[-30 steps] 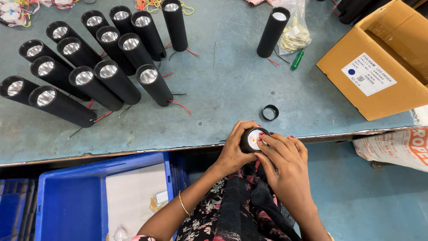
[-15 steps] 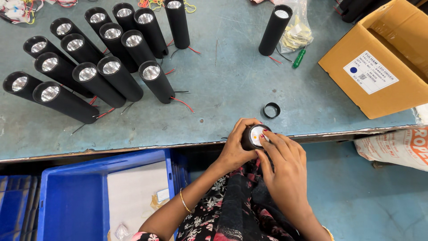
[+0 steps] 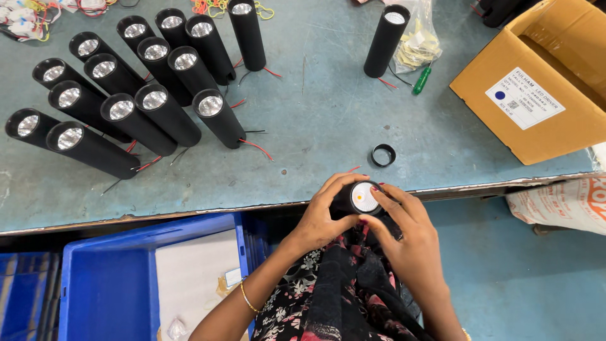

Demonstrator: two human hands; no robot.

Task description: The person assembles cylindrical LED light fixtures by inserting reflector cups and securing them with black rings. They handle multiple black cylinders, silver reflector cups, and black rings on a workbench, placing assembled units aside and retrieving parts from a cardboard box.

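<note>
A cluster of black tube lamps stood at the far left of the grey surface, and 1 more tube lamp stood apart, far right of centre. A loose black ring lay near the edge. An open brown carton with a white rectangular label sat at the right. A blue crate stood below, near left. At the near edge, the left hand gripped a black lamp with a white face and orange centre; the right hand had its fingers pressed on that face.

A thin gold bangle circles the left wrist at seven o'clock; red-painted nails; dark floral dress at six.
</note>
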